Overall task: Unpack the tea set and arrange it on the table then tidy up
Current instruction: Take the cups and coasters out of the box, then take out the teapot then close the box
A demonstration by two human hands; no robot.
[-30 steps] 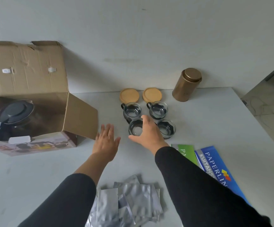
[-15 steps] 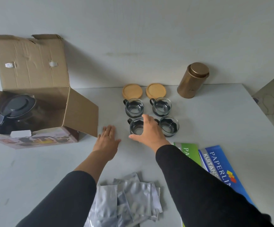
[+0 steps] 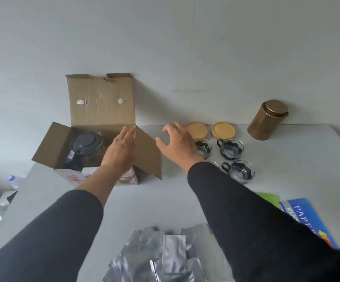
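Left of both hands, and a little beyond them, the box (image 3: 96, 139) stands open, plain brown corrugated card with creased flaps and a printed front. The teapot (image 3: 85, 148) sits deep inside it, upright, its dark glass belly topped by a matte dark lid, its handle turned toward the person. The left hand (image 3: 120, 151) hovers at the box's right flap with fingers straight and flat, holding nothing, and is clearly the nearer hand to the pot. Just right of it the right hand (image 3: 177, 143) hangs in the air with fingers spread and loosely bent, also empty. The next lift, I judge, means reaching left and down into the box. Right of that hand stand small clear glass cups (image 3: 231, 148) with dark handles, one partly hidden by the wrist. Beyond them lie two round, smooth wooden lids (image 3: 223, 130). Farther right stands a bronze metal tin (image 3: 266, 120). Near the sleeves lie crinkled silver foil pouches (image 3: 163, 255).
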